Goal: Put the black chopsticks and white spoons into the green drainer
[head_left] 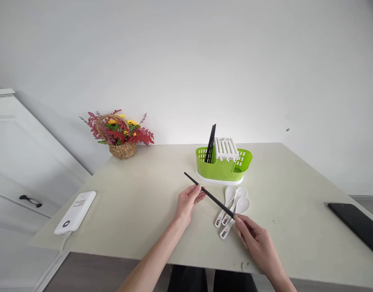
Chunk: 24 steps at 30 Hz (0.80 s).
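Note:
A black chopstick (217, 201) slants across the front of me, held at both ends; whether a second one lies against it I cannot tell. My left hand (188, 200) pinches it toward its thin far end. Around the thicker near end, the fingers of my right hand (255, 237) are closed. Beneath it, three white spoons (243, 205) lie on the table, handles toward me. Behind them stands a green cutlery holder (218, 169) with a white slotted rack (226, 149) on top. Several black chopsticks (210, 146) stand upright in its left compartment.
The pale table (150, 194) meets the wall at the back. A wicker basket (123, 151) of artificial flowers stands at back left. A white power bank (76, 213) with a cable lies at the left edge, a black phone (356, 223) at the right.

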Motion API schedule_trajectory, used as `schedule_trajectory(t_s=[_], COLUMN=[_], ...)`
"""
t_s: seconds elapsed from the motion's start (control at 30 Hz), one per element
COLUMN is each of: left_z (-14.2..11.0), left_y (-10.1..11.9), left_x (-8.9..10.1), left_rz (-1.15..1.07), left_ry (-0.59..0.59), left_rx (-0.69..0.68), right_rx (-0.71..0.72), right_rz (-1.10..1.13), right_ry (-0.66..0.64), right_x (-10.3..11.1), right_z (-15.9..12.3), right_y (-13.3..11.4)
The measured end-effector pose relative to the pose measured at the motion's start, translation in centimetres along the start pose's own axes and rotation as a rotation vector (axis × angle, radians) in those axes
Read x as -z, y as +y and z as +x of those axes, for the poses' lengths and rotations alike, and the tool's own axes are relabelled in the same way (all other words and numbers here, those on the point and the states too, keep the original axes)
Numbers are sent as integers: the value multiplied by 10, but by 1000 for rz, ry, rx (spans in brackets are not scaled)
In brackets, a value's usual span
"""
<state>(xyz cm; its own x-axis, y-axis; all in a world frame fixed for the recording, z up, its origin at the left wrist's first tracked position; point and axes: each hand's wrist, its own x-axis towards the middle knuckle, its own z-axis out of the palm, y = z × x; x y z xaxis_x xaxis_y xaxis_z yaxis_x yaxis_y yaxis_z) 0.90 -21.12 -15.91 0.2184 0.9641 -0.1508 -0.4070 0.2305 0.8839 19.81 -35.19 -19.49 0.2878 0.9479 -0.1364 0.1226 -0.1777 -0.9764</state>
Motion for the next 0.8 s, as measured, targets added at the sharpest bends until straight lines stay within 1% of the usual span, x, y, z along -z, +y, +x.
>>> schedule_trajectory(t_s=[0.13,0.33,0.7,0.8], left_z=[8,9,9,10], left_y=[2,3,-2,-3], left_x=[4,4,6,7], left_rz=[-35,-25,19,16], left_ry=[-5,0,11,11], left_rx=[22,36,-8,-13], right_rx=[-5,6,53,68], right_rz=[0,-2,-6,22], right_ry=[-10,18,37,73], right_x=[-1,-3,-6,-9], right_z=[-1,-5,-3,-5], right_y=[0,-6,-16,-19])
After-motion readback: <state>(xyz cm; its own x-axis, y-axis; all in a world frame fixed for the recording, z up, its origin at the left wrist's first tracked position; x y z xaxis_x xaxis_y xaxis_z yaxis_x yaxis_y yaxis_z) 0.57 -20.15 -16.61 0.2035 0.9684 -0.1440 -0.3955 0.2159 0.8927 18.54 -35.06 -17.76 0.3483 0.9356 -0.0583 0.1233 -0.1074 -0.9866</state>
